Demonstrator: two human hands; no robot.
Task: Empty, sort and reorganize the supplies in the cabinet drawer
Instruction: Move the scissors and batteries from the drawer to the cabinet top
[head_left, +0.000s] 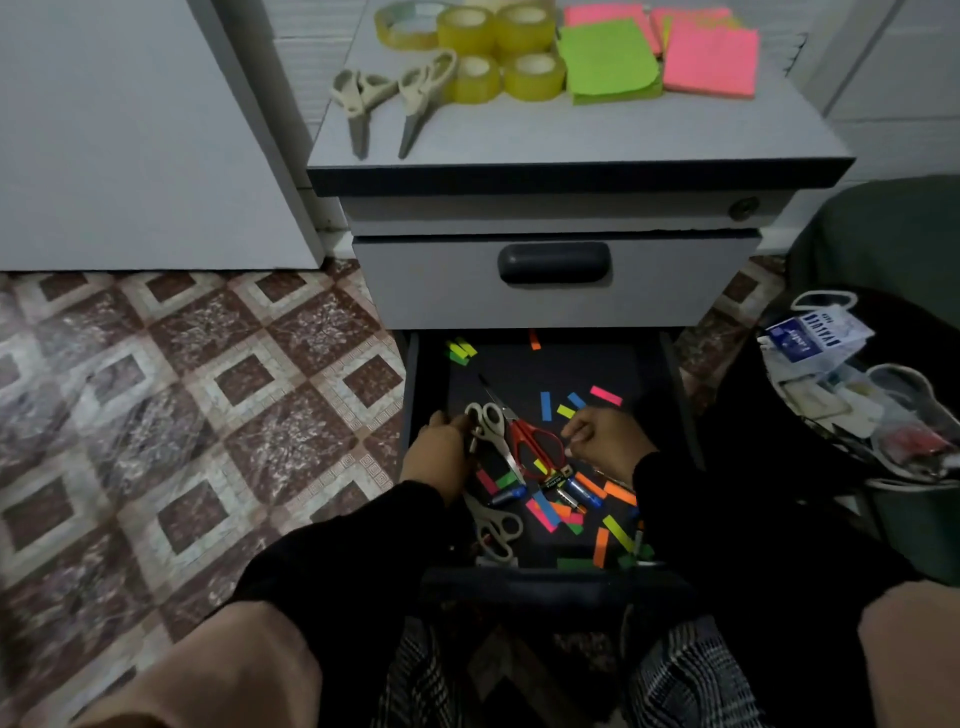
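Observation:
The bottom drawer (670, 374) of the grey cabinet (561, 291) is pulled out. Inside lie several coloured sticky flags (605, 395), red-handled scissors (535, 441), beige-handled scissors (491, 423), another beige pair (496, 527) nearer me, and a few batteries (576, 488). My left hand (439, 452) is at the handle of the beige scissors with curled fingers, which seem to hold it. My right hand (605, 439) hovers with curled fingers beside the red scissors' handle; what it holds is unclear.
On the cabinet top (571, 135) sit two beige scissors (384, 98), several yellow tape rolls (498, 52) and green and pink sticky-note pads (660, 52). A bin (914, 514) full of paper waste stands at the right. Patterned floor tiles (197, 395) lie to the left.

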